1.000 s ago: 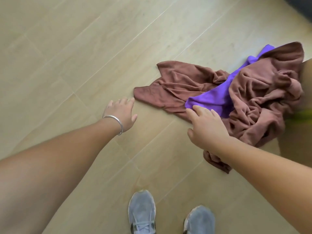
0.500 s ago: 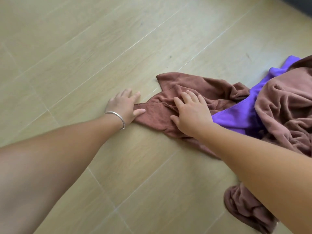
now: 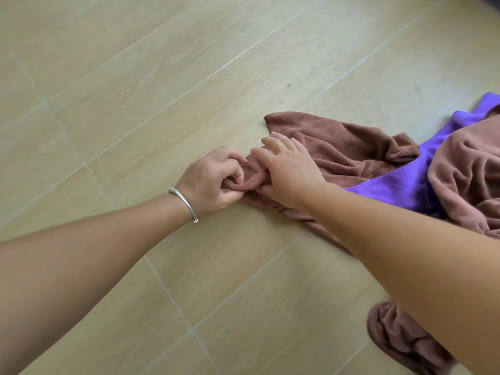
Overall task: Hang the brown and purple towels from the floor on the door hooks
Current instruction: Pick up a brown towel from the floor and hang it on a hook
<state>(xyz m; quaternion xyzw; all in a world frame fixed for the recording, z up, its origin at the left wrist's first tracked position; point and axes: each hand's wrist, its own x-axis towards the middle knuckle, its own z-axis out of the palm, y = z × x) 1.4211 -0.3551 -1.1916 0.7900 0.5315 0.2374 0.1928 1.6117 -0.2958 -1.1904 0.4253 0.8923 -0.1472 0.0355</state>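
Note:
A crumpled brown towel (image 3: 349, 147) lies on the floor at the right, with a purple towel (image 3: 400, 185) tangled in its folds and partly covered by it. My left hand (image 3: 213, 180), with a silver bangle on the wrist, pinches the brown towel's left corner between thumb and fingers. My right hand (image 3: 286, 171) rests on the same corner just to the right, fingers spread over the cloth and thumb tucked under its edge. More brown cloth (image 3: 400, 336) shows below my right forearm. No door or hooks are in view.
The floor (image 3: 162, 77) is light wood-look tile with pale grout lines. A dark strip (image 3: 493, 0) sits at the top right corner.
My left hand has gone from lying flat beside the corner to pinching it. My right hand slid left along the brown towel to the same corner. The camera has dropped closer to the floor.

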